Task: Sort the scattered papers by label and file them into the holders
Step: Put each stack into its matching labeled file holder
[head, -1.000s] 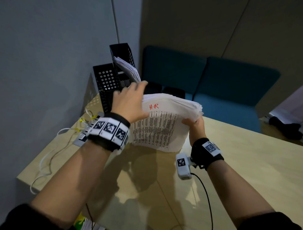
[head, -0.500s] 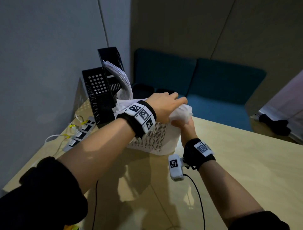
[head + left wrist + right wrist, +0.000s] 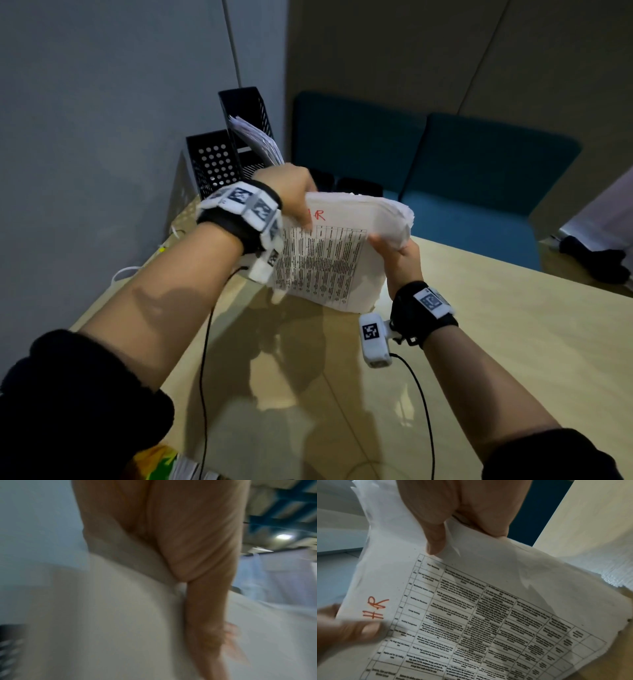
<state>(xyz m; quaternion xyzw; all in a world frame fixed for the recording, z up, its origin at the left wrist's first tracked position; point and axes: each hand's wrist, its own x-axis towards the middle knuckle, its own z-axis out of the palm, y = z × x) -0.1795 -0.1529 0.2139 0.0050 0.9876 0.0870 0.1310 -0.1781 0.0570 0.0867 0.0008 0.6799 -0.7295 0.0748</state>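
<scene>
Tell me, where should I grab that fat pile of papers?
Grip the paper pile by its two side edges, one hand from each side, as the left hand and right hand do here. It is thick and floppy, so one-sided holds would probably let it sag.

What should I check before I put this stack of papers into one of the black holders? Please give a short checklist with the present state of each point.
1. Label readable: ok. The top sheet of the paper stack shows a red "HR".
2. Both hands hold the stack: ok. The left hand grips one side, the right hand the other.
3. Sheets squared up: not ok. The edges are fanned and the stack sags.
4. Free holder: ok. The front holder shows no papers; the rear holder already has some.
5. Holder labels matching "HR": cannot tell.
</scene>
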